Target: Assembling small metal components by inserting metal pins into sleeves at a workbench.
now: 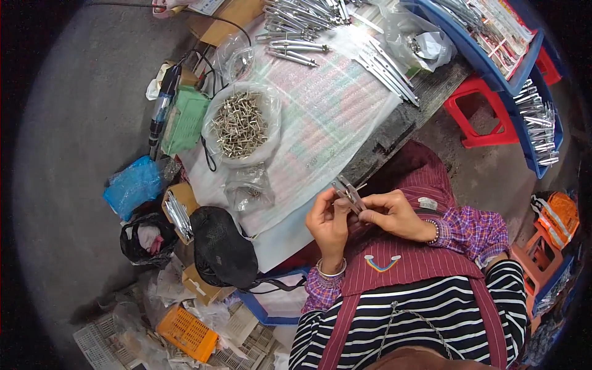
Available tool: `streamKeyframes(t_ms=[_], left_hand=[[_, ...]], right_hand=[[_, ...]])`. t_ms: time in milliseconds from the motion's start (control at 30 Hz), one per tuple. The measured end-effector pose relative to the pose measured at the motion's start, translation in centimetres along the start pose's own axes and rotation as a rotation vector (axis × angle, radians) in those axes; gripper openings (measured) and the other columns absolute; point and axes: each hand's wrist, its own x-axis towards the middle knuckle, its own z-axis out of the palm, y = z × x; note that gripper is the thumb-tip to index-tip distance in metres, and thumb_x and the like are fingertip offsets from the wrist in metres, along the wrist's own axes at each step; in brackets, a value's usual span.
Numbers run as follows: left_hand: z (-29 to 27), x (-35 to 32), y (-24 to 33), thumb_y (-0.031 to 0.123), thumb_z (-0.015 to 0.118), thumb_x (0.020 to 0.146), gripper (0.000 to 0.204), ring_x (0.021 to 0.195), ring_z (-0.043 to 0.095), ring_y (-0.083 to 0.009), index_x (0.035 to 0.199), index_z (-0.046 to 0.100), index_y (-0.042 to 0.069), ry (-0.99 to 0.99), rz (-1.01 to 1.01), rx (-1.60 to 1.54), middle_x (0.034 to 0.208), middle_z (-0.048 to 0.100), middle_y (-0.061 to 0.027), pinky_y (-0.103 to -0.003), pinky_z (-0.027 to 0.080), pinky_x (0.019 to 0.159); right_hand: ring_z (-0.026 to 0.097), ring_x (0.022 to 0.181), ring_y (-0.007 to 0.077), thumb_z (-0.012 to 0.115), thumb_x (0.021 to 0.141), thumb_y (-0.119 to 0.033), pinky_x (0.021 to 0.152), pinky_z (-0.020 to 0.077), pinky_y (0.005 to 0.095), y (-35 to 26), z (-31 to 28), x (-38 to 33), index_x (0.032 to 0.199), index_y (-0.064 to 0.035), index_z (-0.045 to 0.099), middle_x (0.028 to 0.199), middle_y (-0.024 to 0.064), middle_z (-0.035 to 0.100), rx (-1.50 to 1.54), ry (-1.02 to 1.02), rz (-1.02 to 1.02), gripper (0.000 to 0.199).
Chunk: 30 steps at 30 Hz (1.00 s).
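Head view: left hand (328,221) and right hand (391,214) both pinch small metal compass-like part (349,194), fingers closed on it, held above lap just off near edge of surface (333,117). Part likely light, stiff, slick, pointed; best held by legs near hinge. Long axis runs upper-left to lower-right. Bag of metal pins (240,125) lies left of part, farther onto surface.

A: Looks like a small assembly workshop here: a worktable (394,132) under padded sheeting, rows of metal parts (308,31) laid out.

B: And a bag of loose rivets (239,126), blue trays (493,58) stacked with finished pieces (a powered screwdriver (161,105) lies at the edge), bare concrete floor (74,123).
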Motion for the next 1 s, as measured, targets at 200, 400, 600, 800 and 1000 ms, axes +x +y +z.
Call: streamKeyframes(t_ms=[200,400,600,800,1000], left_hand=[[0.5,0.5,1.2,0.01,0.061,0.084,0.016,0.067,0.056,-0.0079,0.088,0.056,-0.004,-0.141,-0.122,-0.038,0.074,0.058,-0.0039,-0.02,0.045,0.06],[0.5,0.6,1.3,0.005,0.06,0.083,0.014,0.069,0.056,-0.008,0.092,0.055,-0.004,-0.141,-0.132,-0.044,0.078,0.058,-0.0037,-0.02,0.046,0.06],[0.7,0.6,1.2,0.012,0.061,0.085,0.019,0.07,0.052,-0.0057,0.095,0.056,-0.003,-0.169,-0.116,-0.036,0.079,0.057,-0.0006,-0.019,0.042,0.061],[-0.6,0.9,-0.3,0.006,0.063,0.081,0.02,0.072,0.056,-0.0076,0.097,0.054,-0.004,-0.217,-0.19,-0.01,0.08,0.058,-0.0031,-0.02,0.046,0.064],[1.1,0.8,0.7,0.008,0.062,0.083,0.016,0.07,0.053,-0.0063,0.092,0.056,-0.003,-0.129,-0.101,-0.139,0.078,0.057,-0.0017,-0.02,0.044,0.061]], right_hand=[[0.059,0.066,0.0076,0.062,0.078,-0.005,0.058,0.0462,0.023,0.6,-0.1,-0.2,0.091,0.0031,0.064,0.073,0.0084,0.066,-0.077,0.021,-0.05,0.016],[0.059,0.065,0.0073,0.063,0.078,-0.006,0.059,0.0462,0.0227,0.7,-0.3,0.0,0.093,0.0028,0.064,0.074,0.0091,0.067,-0.038,0.026,-0.02,0.018],[0.059,0.062,0.0072,0.063,0.078,-0.007,0.055,0.0458,0.0229,1.1,-0.4,0.0,0.091,0.0023,0.065,0.071,0.0087,0.066,-0.095,0.053,-0.084,0.016],[0.059,0.062,0.0067,0.063,0.078,-0.007,0.054,0.045,0.0229,0.7,-0.6,0.0,0.089,0.0024,0.065,0.07,0.0096,0.066,-0.116,0.035,-0.1,0.015],[0.06,0.063,0.007,0.063,0.078,-0.007,0.055,0.0455,0.0225,0.8,-0.8,0.0,0.09,0.0023,0.065,0.072,0.0093,0.067,-0.126,0.052,-0.076,0.015]])
